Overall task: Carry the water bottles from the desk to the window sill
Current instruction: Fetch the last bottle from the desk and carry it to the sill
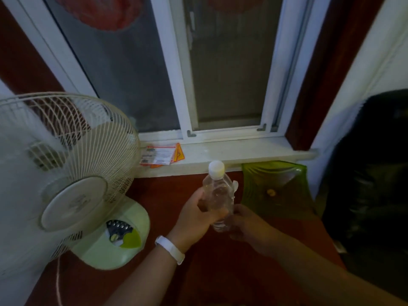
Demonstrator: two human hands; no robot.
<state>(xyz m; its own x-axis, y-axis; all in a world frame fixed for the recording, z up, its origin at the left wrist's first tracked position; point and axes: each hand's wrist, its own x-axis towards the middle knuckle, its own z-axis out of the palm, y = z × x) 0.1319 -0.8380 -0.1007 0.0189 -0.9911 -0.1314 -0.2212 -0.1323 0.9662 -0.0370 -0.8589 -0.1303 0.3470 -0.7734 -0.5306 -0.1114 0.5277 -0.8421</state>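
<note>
A clear plastic water bottle (219, 191) with a white cap stands upright in the air, just in front of and below the white window sill (231, 153). My left hand (196, 215), with a white wristband, grips the bottle's middle from the left. My right hand (245, 226) holds the bottle's lower part from the right. The cap reaches about the level of the sill's front edge.
A white table fan (66, 171) on a pale green base stands at the left and overlaps the sill's left end. Orange and white leaflets (161, 155) lie on the sill. A green translucent folder (276, 188) leans under the sill, with a dark bag (371, 173) at the right.
</note>
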